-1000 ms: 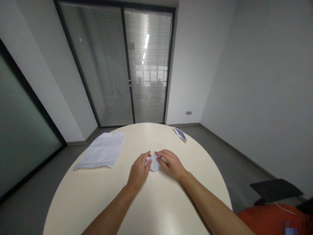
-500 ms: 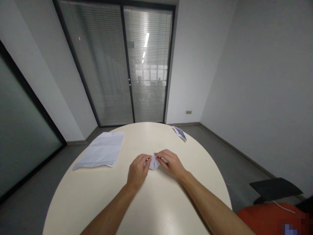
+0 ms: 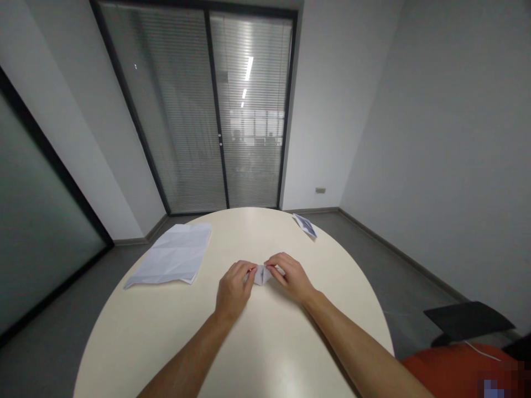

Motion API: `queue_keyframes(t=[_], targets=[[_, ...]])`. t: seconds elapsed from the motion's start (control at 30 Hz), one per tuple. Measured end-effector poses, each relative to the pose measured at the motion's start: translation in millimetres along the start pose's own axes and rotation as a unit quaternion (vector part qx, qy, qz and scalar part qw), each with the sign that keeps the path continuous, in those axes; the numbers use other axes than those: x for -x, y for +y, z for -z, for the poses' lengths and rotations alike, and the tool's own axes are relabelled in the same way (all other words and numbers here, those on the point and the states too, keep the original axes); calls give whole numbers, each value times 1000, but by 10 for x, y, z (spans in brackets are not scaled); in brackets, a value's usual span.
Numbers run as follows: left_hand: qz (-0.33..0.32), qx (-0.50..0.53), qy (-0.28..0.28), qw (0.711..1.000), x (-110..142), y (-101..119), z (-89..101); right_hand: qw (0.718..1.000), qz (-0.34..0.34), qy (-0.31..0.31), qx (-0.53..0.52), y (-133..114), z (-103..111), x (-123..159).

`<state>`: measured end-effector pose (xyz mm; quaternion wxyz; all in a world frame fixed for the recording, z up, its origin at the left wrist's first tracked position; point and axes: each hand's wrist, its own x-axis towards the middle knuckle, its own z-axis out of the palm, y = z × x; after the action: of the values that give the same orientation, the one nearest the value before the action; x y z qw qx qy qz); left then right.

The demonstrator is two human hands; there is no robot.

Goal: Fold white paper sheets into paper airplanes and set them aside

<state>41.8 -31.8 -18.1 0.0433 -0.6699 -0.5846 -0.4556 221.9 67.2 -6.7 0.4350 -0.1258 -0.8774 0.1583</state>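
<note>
A small piece of folded white paper is held between my two hands, over the middle of the round table. On its left edge, my left hand pinches it between thumb and fingers. My right hand grips the opposite edge in the same way. A crease or gap runs down the paper's centre. Parts of the paper are covered by my fingertips, so its full shape is hidden.
A stack of creased white sheets lies at the left of the cream table. Near the far right edge rests a folded printed paper. A red chair with a black armrest stands at the lower right.
My right fingertips have shifted slightly right along the paper. The folded paper now looks a little shorter at its lower edge. My left hand has barely moved.
</note>
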Motion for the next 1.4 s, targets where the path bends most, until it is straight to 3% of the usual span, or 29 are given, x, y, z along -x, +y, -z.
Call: queue_keyframes(t=[0.23, 0.67, 1.4], targets=[[43, 19, 23, 999, -7, -34, -16, 999, -39, 18, -14, 28, 17, 18], [183, 110, 98, 972, -16, -158, -49, 977, -189, 76, -69, 167, 16, 75], [275, 156, 152, 936, -13, -361, -125, 938, -294, 161, -89, 241, 69, 59]])
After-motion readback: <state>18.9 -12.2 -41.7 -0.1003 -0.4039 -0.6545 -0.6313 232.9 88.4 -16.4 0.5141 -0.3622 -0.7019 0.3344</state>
